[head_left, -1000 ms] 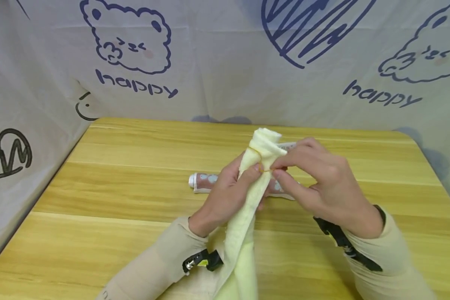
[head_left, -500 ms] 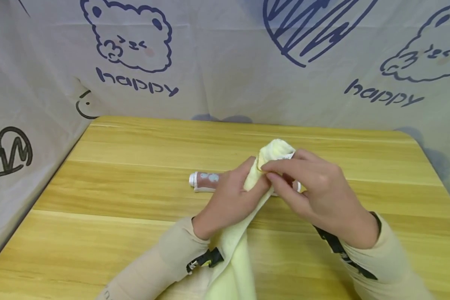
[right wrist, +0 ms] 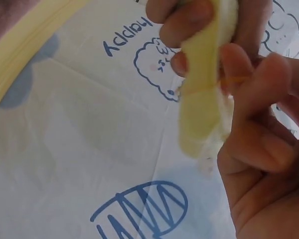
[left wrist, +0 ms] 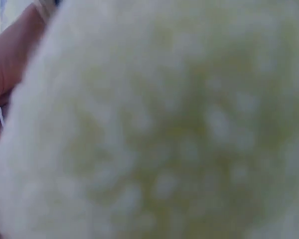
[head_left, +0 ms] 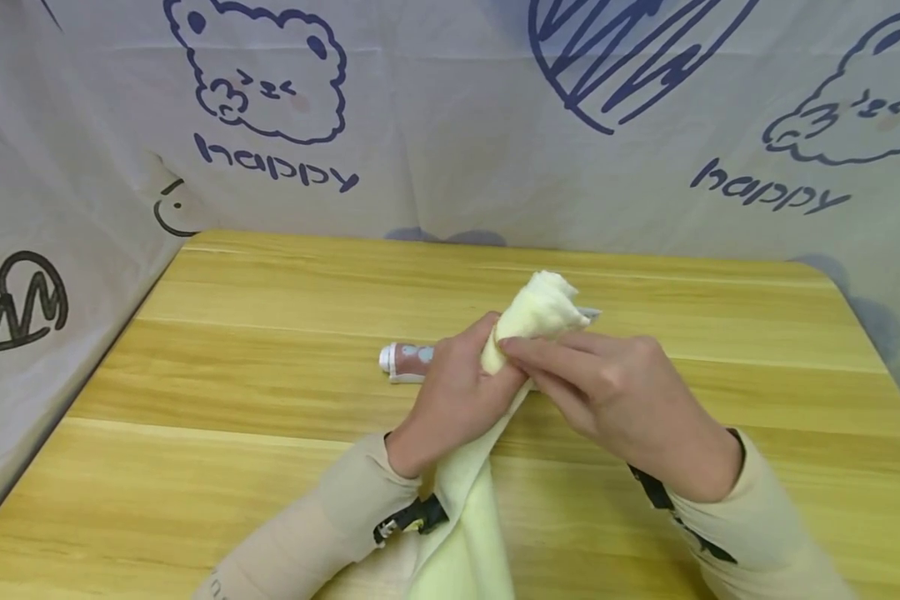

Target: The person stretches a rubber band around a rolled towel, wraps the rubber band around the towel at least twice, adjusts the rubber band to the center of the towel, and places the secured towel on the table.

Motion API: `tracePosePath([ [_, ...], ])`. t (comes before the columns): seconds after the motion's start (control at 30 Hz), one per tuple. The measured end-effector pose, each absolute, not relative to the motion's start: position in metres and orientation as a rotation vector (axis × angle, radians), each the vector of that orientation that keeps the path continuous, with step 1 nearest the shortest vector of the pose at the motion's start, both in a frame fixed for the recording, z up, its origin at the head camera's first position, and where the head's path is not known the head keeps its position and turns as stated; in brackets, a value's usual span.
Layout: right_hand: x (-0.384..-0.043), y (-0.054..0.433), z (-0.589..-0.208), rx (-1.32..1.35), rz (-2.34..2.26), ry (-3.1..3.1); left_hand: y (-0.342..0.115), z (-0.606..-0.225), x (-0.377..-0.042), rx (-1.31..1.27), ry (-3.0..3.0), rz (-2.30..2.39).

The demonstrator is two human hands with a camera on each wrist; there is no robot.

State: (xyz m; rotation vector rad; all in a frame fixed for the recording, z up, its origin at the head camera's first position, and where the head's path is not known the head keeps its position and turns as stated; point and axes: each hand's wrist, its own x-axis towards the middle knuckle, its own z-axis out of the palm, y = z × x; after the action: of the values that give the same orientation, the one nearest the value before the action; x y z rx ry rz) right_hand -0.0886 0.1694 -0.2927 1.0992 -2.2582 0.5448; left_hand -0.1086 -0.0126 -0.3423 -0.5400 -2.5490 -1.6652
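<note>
A pale yellow towel (head_left: pixel 543 310), gathered into a narrow bundle, slants up over the table and hangs down toward the front edge. My left hand (head_left: pixel 468 379) grips it below its bunched top. A thin orange rubber band (right wrist: pixel 232 79) runs across the bundle in the right wrist view. My right hand (head_left: pixel 630 396) pinches that band between thumb and forefinger, close against the left thumb. Fuzzy towel cloth (left wrist: pixel 154 124) fills nearly all of the left wrist view. A small white tag (head_left: pixel 590 313) pokes out beside the towel's top.
Behind the hands, a brown-and-white roll (head_left: pixel 411 363) with pale blue dots lies on the wooden table (head_left: pixel 270 375), its right part hidden. A white cloth backdrop (head_left: pixel 435 125) with bear drawings stands along the table's back and left side.
The towel's top has tilted to the right and away from its earlier upright stance. My right hand has moved left and slightly down, bringing the stretched band in against the bundle.
</note>
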Motion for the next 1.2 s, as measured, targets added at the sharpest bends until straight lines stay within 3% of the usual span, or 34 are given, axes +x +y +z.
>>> tracePosePath([
  [0.43,-0.089,0.179,-0.283,1.033,0.741,-2.271,-0.018,-0.332,-0.109,-0.455,-2.153,-2.604],
  [0.83,-0.092,0.185,-0.280,1.005,0.819,-2.302,-0.017,-0.330,-0.112,-0.372,-2.002,-2.744],
  [1.2,-0.095,0.184,-0.283,0.920,0.931,-2.294,-0.019,-0.330,-0.106,-0.773,-1.998,-2.782],
])
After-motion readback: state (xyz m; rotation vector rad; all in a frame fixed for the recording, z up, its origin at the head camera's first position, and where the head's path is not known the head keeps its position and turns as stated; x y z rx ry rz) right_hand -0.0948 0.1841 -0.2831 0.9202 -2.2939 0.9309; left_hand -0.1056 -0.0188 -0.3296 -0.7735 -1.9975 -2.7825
